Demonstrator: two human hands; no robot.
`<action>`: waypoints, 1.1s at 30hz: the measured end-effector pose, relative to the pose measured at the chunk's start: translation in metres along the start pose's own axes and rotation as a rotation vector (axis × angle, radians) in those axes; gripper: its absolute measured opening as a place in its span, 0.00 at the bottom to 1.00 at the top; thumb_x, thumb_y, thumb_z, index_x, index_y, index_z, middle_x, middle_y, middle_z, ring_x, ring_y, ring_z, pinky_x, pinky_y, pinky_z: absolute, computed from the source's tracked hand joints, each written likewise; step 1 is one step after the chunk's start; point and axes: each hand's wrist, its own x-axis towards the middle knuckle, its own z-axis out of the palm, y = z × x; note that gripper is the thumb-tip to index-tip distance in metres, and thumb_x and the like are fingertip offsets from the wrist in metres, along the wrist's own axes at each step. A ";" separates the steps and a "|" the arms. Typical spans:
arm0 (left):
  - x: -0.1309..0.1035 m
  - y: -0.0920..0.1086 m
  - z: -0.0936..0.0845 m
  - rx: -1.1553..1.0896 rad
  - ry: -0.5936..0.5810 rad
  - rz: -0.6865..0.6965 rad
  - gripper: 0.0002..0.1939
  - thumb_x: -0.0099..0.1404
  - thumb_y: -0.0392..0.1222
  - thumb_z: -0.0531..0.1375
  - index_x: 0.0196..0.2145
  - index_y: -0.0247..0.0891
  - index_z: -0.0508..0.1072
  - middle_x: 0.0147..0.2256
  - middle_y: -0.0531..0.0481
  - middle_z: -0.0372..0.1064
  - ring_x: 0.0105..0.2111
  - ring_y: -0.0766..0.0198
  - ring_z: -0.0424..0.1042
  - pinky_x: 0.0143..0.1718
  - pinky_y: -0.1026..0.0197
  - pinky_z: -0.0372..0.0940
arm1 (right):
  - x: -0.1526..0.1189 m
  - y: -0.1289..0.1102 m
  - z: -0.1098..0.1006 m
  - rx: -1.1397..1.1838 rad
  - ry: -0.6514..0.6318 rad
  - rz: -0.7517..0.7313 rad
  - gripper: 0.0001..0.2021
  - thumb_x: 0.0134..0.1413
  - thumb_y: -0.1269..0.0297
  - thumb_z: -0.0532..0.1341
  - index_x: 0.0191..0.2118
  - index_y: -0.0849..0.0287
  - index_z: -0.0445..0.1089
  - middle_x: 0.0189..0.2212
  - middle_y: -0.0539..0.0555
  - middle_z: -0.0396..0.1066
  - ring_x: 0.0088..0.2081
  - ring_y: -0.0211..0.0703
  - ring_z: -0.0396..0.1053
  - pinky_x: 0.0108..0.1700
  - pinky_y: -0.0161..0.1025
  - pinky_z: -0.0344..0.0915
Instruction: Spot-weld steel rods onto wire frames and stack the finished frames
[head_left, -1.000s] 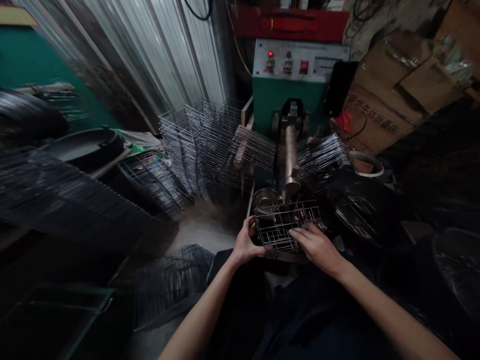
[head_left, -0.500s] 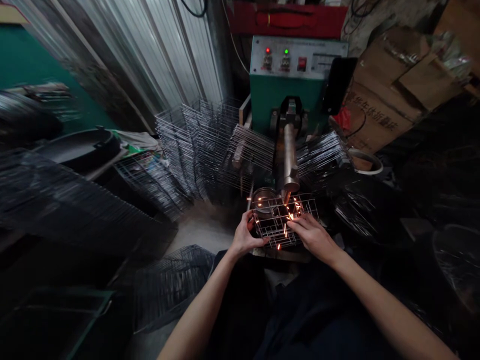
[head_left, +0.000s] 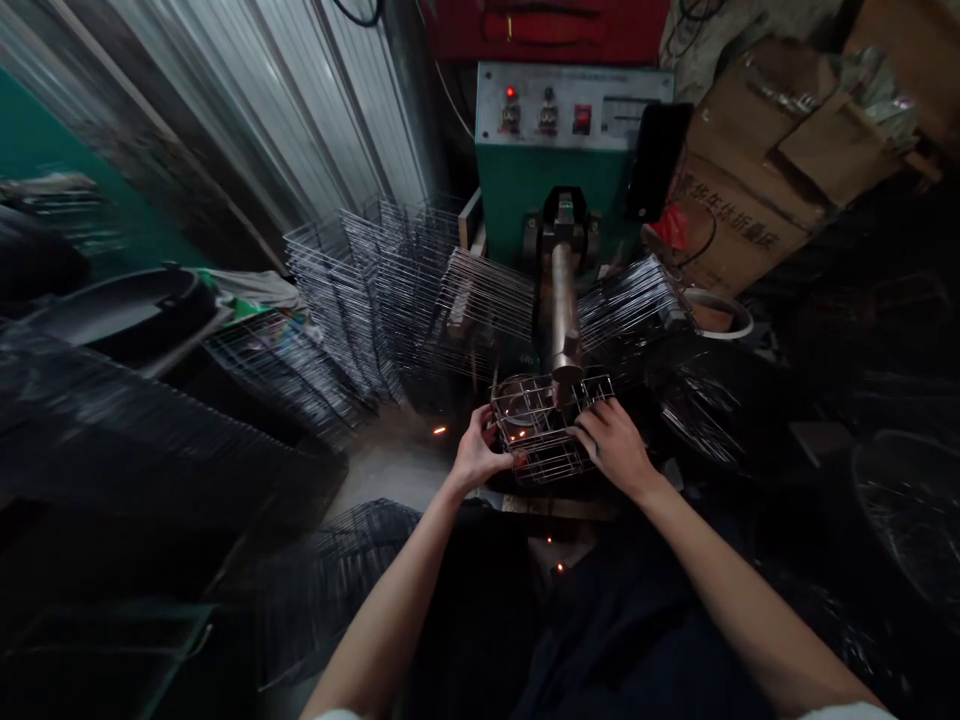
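Note:
A small wire basket (head_left: 551,462) lies under the metal electrode arm (head_left: 566,310) of a green machine (head_left: 510,190). My left hand (head_left: 480,455) is closed on the basket's left side, thumb along its near edge. On the right side, my right hand (head_left: 611,440) holds the basket's wires, its fingertips just below the electrode tip. A round metal dish (head_left: 525,395) shows through the wires behind the basket. A few orange sparks glow near my left hand and below the basket. The machine's panel shows one red light.
Stacks of wire grids (head_left: 352,290) stand at the left of the machine, with more wire racks (head_left: 630,300) beside it on the right. A cardboard box (head_left: 757,200), a white-rimmed bucket (head_left: 739,330) and a black phone (head_left: 660,160) are at the right.
The bright sparks at the electrode tip are gone and a few scattered ones remain. The green panel light has gone out. The whole view has shifted, with things appearing slightly farther left and higher.

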 end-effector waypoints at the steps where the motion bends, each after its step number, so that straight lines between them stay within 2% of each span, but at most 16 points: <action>1: 0.001 -0.001 0.000 -0.007 0.004 0.002 0.50 0.39 0.45 0.77 0.57 0.40 0.59 0.58 0.37 0.62 0.55 0.46 0.70 0.58 0.41 0.66 | 0.000 0.001 0.000 -0.005 0.001 0.007 0.09 0.66 0.62 0.59 0.35 0.59 0.72 0.34 0.56 0.68 0.38 0.48 0.63 0.44 0.42 0.63; 8: 0.030 0.004 -0.009 -0.015 -0.029 -0.031 0.49 0.40 0.46 0.77 0.57 0.38 0.60 0.57 0.36 0.63 0.54 0.44 0.71 0.57 0.38 0.65 | 0.018 0.008 0.007 -0.049 -0.005 0.002 0.08 0.65 0.65 0.59 0.34 0.60 0.73 0.32 0.58 0.69 0.38 0.50 0.64 0.44 0.44 0.65; 11: 0.039 0.005 -0.012 -0.036 -0.064 -0.011 0.49 0.42 0.46 0.77 0.59 0.38 0.59 0.58 0.36 0.62 0.54 0.44 0.71 0.57 0.36 0.65 | 0.026 0.012 0.006 0.042 -0.031 -0.009 0.08 0.65 0.66 0.59 0.34 0.59 0.72 0.33 0.57 0.70 0.38 0.49 0.65 0.44 0.44 0.66; 13: 0.040 -0.001 -0.015 -0.070 -0.116 0.010 0.50 0.45 0.46 0.76 0.61 0.42 0.57 0.60 0.37 0.60 0.56 0.44 0.70 0.58 0.34 0.64 | 0.022 0.016 -0.002 0.150 -0.016 0.015 0.07 0.66 0.66 0.58 0.37 0.58 0.73 0.35 0.57 0.71 0.40 0.50 0.67 0.44 0.44 0.67; 16: 0.033 -0.021 -0.019 -0.107 -0.213 0.022 0.61 0.41 0.43 0.77 0.67 0.49 0.49 0.67 0.37 0.48 0.64 0.40 0.59 0.62 0.34 0.57 | -0.001 0.027 -0.021 0.326 0.048 0.139 0.08 0.65 0.68 0.56 0.42 0.57 0.73 0.39 0.57 0.73 0.43 0.49 0.70 0.45 0.43 0.68; 18: 0.027 -0.038 -0.021 -0.092 -0.251 -0.024 0.71 0.37 0.42 0.78 0.69 0.51 0.40 0.69 0.36 0.39 0.68 0.37 0.49 0.65 0.33 0.51 | -0.023 0.036 -0.034 0.420 0.095 0.279 0.08 0.64 0.68 0.57 0.43 0.56 0.74 0.41 0.56 0.75 0.43 0.47 0.72 0.47 0.42 0.68; 20: 0.022 -0.050 -0.020 -0.073 -0.242 -0.099 0.74 0.37 0.42 0.78 0.70 0.53 0.35 0.70 0.35 0.36 0.68 0.36 0.47 0.65 0.31 0.50 | -0.047 0.045 -0.043 0.505 0.140 0.445 0.08 0.63 0.66 0.58 0.44 0.55 0.74 0.41 0.55 0.77 0.43 0.46 0.74 0.47 0.42 0.69; 23: 0.024 -0.055 -0.016 -0.098 -0.198 -0.137 0.68 0.42 0.43 0.77 0.69 0.55 0.37 0.69 0.36 0.40 0.66 0.37 0.54 0.62 0.32 0.56 | -0.079 0.053 -0.048 0.613 0.191 0.635 0.09 0.62 0.60 0.60 0.44 0.56 0.74 0.39 0.55 0.77 0.40 0.46 0.76 0.45 0.42 0.70; 27: 0.032 -0.044 -0.008 -0.129 -0.164 -0.097 0.61 0.41 0.41 0.77 0.66 0.54 0.48 0.63 0.39 0.52 0.58 0.44 0.66 0.57 0.37 0.64 | -0.110 0.060 -0.046 0.674 0.232 0.745 0.12 0.59 0.55 0.63 0.42 0.58 0.74 0.39 0.57 0.77 0.37 0.45 0.76 0.42 0.41 0.73; 33: 0.030 -0.039 0.000 -0.193 -0.195 -0.126 0.55 0.42 0.41 0.76 0.61 0.48 0.52 0.58 0.41 0.59 0.48 0.53 0.74 0.52 0.39 0.69 | -0.159 0.078 -0.031 0.687 0.240 0.908 0.17 0.51 0.48 0.67 0.38 0.57 0.74 0.33 0.57 0.78 0.32 0.48 0.76 0.37 0.43 0.76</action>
